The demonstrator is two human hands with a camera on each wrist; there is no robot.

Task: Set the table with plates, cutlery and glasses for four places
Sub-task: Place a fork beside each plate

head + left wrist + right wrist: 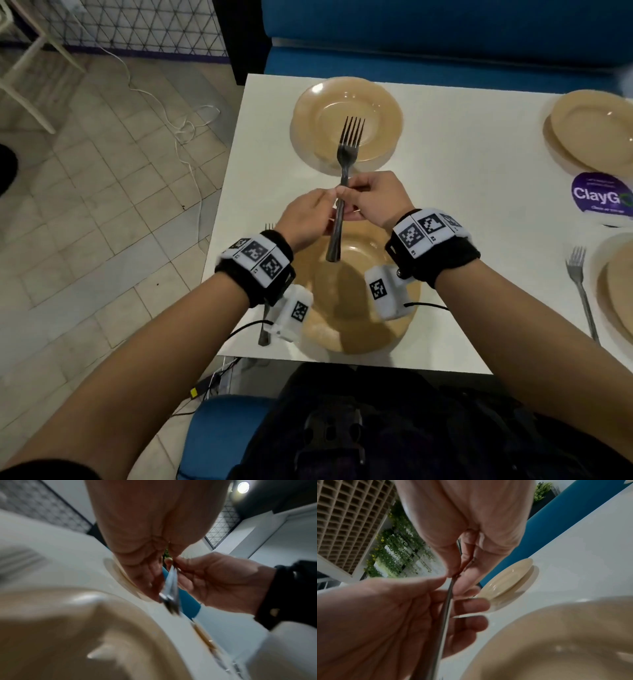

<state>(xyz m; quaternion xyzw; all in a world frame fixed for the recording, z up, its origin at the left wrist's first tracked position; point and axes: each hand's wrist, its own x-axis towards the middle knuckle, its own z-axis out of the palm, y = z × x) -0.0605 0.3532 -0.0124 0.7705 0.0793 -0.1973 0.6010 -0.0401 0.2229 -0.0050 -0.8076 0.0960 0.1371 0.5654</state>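
A dark metal fork is held in the air above the white table, tines pointing away over the far tan plate. My left hand and right hand both pinch its handle near the middle. The handle end hangs over the near tan plate. The right wrist view has the handle running between the left hand's fingers and the right hand. The left wrist view is blurred, with both hands meeting on the handle.
A second fork lies left of the near plate, partly under my left wrist. At the right are two stacked plates, another fork beside a plate, and a purple sticker. A blue bench runs behind the table.
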